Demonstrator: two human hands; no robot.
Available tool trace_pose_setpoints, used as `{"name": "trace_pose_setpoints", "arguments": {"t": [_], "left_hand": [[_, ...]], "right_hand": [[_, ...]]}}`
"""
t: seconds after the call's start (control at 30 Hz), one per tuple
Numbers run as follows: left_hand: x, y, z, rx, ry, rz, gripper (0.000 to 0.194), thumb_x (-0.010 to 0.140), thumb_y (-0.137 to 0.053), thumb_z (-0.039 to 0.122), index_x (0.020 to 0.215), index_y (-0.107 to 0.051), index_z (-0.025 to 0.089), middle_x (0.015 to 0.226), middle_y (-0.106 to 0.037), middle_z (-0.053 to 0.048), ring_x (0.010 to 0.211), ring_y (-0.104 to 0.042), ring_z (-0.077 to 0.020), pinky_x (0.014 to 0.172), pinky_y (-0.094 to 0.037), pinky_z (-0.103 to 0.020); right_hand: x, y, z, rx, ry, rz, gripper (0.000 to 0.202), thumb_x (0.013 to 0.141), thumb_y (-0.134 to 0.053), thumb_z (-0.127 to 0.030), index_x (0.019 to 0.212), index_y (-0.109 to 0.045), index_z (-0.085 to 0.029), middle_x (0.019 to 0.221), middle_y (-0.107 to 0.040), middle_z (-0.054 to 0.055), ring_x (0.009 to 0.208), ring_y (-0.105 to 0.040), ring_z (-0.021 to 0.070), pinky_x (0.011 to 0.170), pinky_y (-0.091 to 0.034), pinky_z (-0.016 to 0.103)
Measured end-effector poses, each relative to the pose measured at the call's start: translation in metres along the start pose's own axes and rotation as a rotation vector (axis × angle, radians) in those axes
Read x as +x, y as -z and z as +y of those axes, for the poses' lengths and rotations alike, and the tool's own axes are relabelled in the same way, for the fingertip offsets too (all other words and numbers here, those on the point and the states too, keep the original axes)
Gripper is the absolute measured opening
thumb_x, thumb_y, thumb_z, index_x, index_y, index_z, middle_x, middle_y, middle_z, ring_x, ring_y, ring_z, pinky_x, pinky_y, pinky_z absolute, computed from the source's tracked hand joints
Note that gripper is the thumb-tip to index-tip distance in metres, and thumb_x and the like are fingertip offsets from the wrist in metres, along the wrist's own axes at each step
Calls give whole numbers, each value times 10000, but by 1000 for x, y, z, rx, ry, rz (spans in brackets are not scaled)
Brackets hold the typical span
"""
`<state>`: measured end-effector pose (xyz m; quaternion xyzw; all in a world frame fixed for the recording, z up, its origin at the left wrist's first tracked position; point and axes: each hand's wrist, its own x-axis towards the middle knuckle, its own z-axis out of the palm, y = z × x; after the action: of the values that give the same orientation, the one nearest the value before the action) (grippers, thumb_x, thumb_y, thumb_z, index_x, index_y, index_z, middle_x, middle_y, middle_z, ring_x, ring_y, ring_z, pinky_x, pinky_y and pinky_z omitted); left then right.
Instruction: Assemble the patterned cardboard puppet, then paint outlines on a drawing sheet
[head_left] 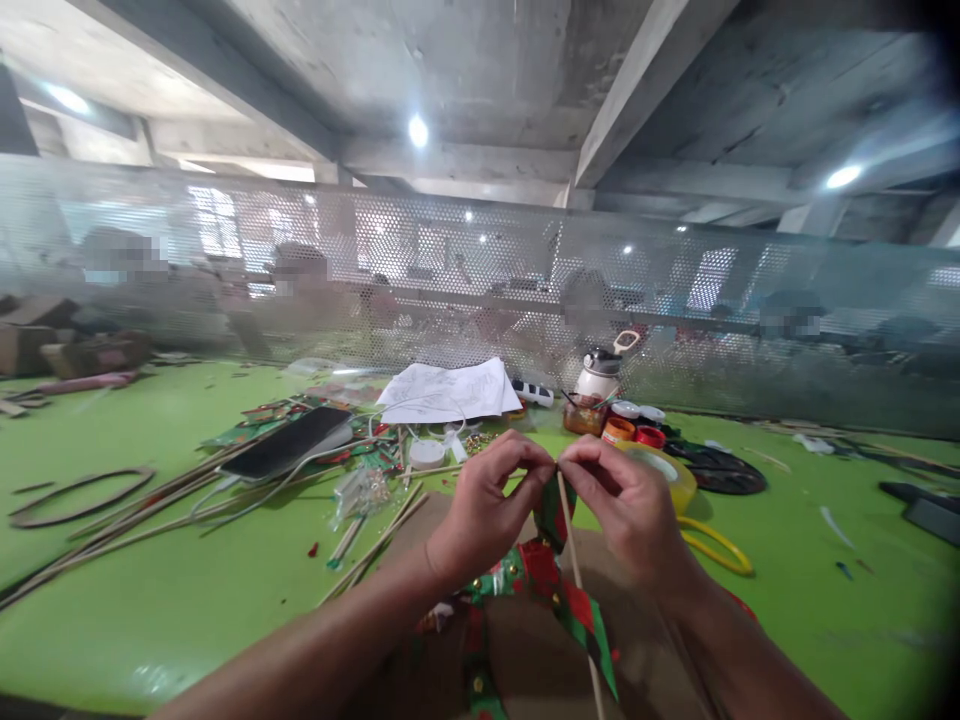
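Note:
Both of my hands meet above a red and green piece with gold beads [540, 565], near the middle of the view. My left hand [495, 500] pinches at the top of the piece, its thumb and forefinger pressed together. Beside it, my right hand [622, 500] pinches at the same spot, fingertips nearly touching the left ones. A thin wooden stick [574, 545] runs down from the fingertips across the piece. What exactly lies between the fingertips is too small to tell. Brown cardboard [637, 640] lies beneath.
On the green table [187, 610] are a phone [289, 443] with a cable, long sticks [135, 530] and white papers [450, 390]. Behind the hands stand a white bottle [598, 375], paint jars [618, 430] and yellow tape [679, 485]. A perforated screen [450, 270] stands behind, people beyond it.

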<state>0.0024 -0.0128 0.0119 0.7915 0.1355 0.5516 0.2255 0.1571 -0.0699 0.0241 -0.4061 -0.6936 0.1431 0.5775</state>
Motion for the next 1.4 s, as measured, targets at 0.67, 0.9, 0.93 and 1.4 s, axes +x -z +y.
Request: {"name": "trace_pose_setpoints", "arguments": {"t": [0.67, 0.9, 0.93, 1.4], "left_hand": [[4, 7, 4, -239, 87, -37, 113, 859, -590, 254, 805, -624, 161, 749, -569, -30, 710, -523, -115, 667, -452, -269], [3, 6, 4, -334, 111, -105, 129, 874, -560, 278, 808, -588, 170, 732, -526, -21, 681, -502, -109, 641, -441, -264], [3, 6, 5, -323, 111, -110, 132, 877, -554, 281, 810, -585, 171, 728, -524, -21, 677, -497, -109, 634, -438, -264], [3, 10, 5, -304, 103, -133, 96, 849, -566, 238, 822, -601, 153, 758, -550, -35, 712, -516, -118, 654, -453, -268]], "right_hand": [[-1, 3, -13, -145, 300, -34, 150, 858, -540, -86, 939, -599, -198, 859, -590, 37, 810, -578, 157, 724, -462, 282], [-3, 2, -14, -142, 227, -22, 94, 884, -519, -128, 890, -580, -200, 839, -578, 34, 786, -564, 156, 703, -445, 268], [-4, 2, -14, -139, 214, -24, 87, 887, -517, -136, 882, -576, -200, 837, -573, 33, 784, -561, 155, 698, -442, 265], [-4, 1, -14, -197, 280, -36, 102, 883, -499, -114, 897, -554, -199, 830, -560, 29, 765, -548, 147, 698, -430, 254]]}}
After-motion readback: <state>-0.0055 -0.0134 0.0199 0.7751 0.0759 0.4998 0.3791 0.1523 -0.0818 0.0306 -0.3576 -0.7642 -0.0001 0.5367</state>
